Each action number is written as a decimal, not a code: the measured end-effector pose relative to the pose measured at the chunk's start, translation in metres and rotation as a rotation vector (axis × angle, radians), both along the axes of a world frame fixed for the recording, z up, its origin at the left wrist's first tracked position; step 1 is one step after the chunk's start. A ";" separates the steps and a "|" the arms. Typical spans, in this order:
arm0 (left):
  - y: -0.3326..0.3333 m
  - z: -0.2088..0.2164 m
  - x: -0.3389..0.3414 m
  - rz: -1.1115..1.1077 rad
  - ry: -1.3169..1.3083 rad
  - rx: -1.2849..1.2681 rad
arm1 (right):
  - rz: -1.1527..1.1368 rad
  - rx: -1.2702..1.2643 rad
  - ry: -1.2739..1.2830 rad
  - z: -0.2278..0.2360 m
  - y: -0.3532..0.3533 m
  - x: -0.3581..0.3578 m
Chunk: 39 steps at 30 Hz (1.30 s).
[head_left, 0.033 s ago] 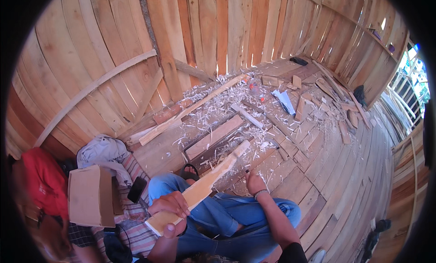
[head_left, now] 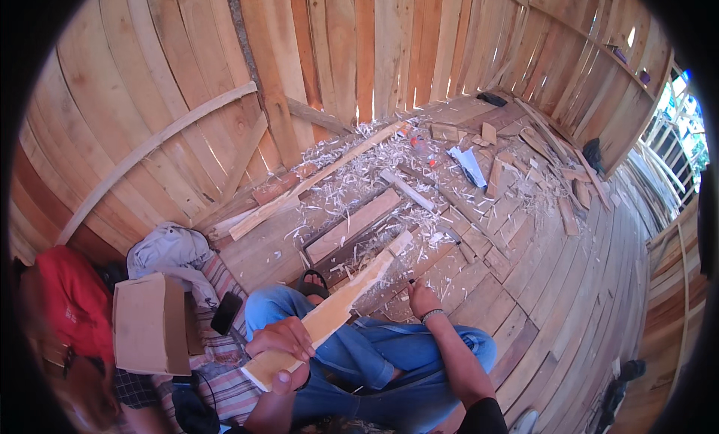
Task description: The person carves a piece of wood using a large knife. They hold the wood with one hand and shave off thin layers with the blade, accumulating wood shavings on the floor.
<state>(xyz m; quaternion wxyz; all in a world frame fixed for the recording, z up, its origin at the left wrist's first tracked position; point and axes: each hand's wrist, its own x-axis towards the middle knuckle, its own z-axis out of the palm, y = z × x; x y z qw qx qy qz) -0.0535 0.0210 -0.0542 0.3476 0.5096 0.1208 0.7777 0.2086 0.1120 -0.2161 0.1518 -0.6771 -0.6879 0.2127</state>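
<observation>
My left hand is wrapped round the lower end of a long, flat strip of wood. The strip slants up and away to the right over my crossed legs, and one edge is jagged and partly cut away. To the right of the strip and apart from it, my right hand is closed. A small dark tip shows above its fingers; the rest of what it grips is hidden. Beyond the strip's far end, pale shavings lie on the plank floor round a board.
A person in a red top sits at the left beside a cardboard box. A black phone lies on the striped cloth. Wood offcuts and a long batten lie farther off, near the plank wall.
My right hand has shifted slightly to the right, away from the strip of wood. My left hand and the strip have hardly moved.
</observation>
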 end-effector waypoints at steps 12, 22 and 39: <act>0.003 -0.001 -0.006 0.009 -0.029 0.007 | 0.093 -0.005 -0.006 0.009 -0.004 0.001; 0.005 -0.003 -0.004 0.027 -0.038 -0.011 | 0.038 0.035 -0.096 -0.035 0.024 0.042; 0.013 -0.005 -0.018 0.057 -0.051 -0.015 | 0.172 0.005 0.003 -0.028 0.039 0.029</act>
